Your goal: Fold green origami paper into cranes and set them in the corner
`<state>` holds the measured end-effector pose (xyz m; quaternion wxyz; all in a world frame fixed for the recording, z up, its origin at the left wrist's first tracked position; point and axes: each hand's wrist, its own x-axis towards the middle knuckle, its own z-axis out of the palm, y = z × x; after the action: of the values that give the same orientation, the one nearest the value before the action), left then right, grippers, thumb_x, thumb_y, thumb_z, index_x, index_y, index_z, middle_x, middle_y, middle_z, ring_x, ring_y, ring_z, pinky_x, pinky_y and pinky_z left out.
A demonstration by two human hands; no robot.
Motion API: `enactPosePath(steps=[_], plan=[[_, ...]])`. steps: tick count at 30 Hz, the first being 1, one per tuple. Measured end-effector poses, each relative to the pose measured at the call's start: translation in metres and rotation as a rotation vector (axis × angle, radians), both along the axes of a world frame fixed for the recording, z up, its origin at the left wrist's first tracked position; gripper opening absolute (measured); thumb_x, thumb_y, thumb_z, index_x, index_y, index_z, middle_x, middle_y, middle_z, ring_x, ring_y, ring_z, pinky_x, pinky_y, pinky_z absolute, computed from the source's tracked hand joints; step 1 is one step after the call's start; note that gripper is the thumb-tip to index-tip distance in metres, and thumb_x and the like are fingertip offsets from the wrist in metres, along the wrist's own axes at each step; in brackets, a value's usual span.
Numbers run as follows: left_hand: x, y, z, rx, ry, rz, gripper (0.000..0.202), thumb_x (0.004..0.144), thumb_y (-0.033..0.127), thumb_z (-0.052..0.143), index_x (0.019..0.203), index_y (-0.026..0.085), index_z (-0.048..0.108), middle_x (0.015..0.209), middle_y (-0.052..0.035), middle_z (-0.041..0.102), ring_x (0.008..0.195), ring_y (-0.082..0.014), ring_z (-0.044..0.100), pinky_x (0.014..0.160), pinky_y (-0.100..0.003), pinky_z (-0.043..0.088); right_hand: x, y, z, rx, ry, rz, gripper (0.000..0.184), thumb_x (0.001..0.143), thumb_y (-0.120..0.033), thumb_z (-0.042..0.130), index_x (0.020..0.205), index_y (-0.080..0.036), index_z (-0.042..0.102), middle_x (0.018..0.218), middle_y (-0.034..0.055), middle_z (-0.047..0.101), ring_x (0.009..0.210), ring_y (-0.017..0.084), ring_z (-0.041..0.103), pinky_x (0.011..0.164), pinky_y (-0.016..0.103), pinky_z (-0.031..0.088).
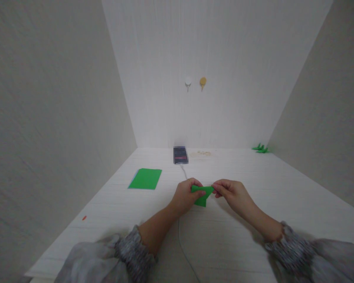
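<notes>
A partly folded sheet of green paper [201,201] is held between my two hands just above the table. My left hand [186,195] grips its left side, thumb on the near face and fingers behind. With thumb and fingertips, my right hand [227,190] pinches the pointed upper right corner. A flap hangs down below my left thumb. The back of the paper and the left fingertips are hidden. Left of my hands lies a flat stack of square green paper [146,179].
A phone-like device [180,155] stands by the back wall, its white cable [183,243] running under my hands toward me. Folded green paper pieces [261,148] sit in the far right corner. A small red piece [84,217] lies near the left edge. Two hooks [203,81] hang on the wall.
</notes>
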<state>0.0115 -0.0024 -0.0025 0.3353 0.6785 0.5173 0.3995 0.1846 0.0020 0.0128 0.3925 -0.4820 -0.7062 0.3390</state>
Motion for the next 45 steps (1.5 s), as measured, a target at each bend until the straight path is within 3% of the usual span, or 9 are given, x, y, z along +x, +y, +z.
enactPosePath(steps=[4,12,21,28,38,42,45], plan=[[0.001,0.0,0.001,-0.005,-0.015,-0.002,0.021,0.063,0.031,0.061,0.076,0.016,0.057,0.061,0.0016,0.054,0.055,-0.0102,0.048,0.05,-0.02,0.035,-0.002,-0.001,0.002,0.009,0.009,-0.043,0.025,0.074,-0.035,0.048,0.063,-0.016,0.061,0.053,0.0023,0.061,0.052,0.015,0.057,0.054,0.025,0.044],[-0.005,0.006,-0.009,0.003,0.003,0.046,0.02,0.062,0.03,0.061,0.076,0.016,0.058,0.061,0.0017,0.055,0.056,-0.0105,0.048,0.05,-0.02,0.036,0.007,0.003,0.005,0.064,0.047,-0.159,0.029,0.072,-0.043,0.05,0.061,-0.017,0.056,0.053,0.0026,0.059,0.049,0.014,0.054,0.05,0.025,0.043],[-0.004,0.005,-0.012,-0.071,-0.086,0.0,0.023,0.061,0.029,0.062,0.078,0.014,0.056,0.062,0.0006,0.056,0.055,-0.0108,0.05,0.049,-0.02,0.038,0.003,0.004,0.0,0.023,-0.042,0.035,0.027,0.073,-0.04,0.05,0.066,-0.016,0.058,0.058,0.0018,0.058,0.053,0.013,0.052,0.051,0.023,0.041],[-0.002,0.003,-0.006,-0.034,-0.041,-0.007,0.021,0.061,0.029,0.063,0.075,0.014,0.058,0.06,0.0014,0.054,0.053,-0.0094,0.047,0.048,-0.019,0.036,0.002,0.003,0.0,-0.022,-0.012,0.028,0.022,0.071,-0.034,0.05,0.061,-0.016,0.057,0.054,0.001,0.057,0.049,0.013,0.051,0.05,0.023,0.04],[-0.005,0.0,0.003,-0.033,-0.045,0.001,0.023,0.06,0.03,0.063,0.076,0.015,0.058,0.059,0.0019,0.054,0.052,-0.0089,0.046,0.047,-0.019,0.034,-0.003,-0.006,0.006,0.267,-0.31,-0.096,0.024,0.079,-0.028,0.039,0.061,-0.018,0.052,0.057,0.0016,0.055,0.054,0.015,0.05,0.052,0.025,0.036],[-0.008,-0.001,0.004,-0.058,-0.075,0.033,0.023,0.059,0.029,0.064,0.076,0.014,0.058,0.059,0.0019,0.054,0.053,-0.0091,0.047,0.048,-0.019,0.035,-0.005,-0.009,0.011,0.246,-0.184,-0.07,0.026,0.081,-0.034,0.037,0.066,-0.019,0.05,0.06,0.0011,0.053,0.057,0.014,0.049,0.053,0.025,0.037],[-0.007,-0.001,0.004,-0.092,-0.141,0.019,0.023,0.059,0.028,0.065,0.076,0.014,0.057,0.06,0.0016,0.055,0.053,-0.0091,0.049,0.048,-0.019,0.036,-0.008,-0.006,0.01,0.164,-0.047,-0.011,0.022,0.076,-0.04,0.047,0.073,-0.018,0.053,0.063,0.0004,0.054,0.06,0.014,0.05,0.055,0.024,0.039]])
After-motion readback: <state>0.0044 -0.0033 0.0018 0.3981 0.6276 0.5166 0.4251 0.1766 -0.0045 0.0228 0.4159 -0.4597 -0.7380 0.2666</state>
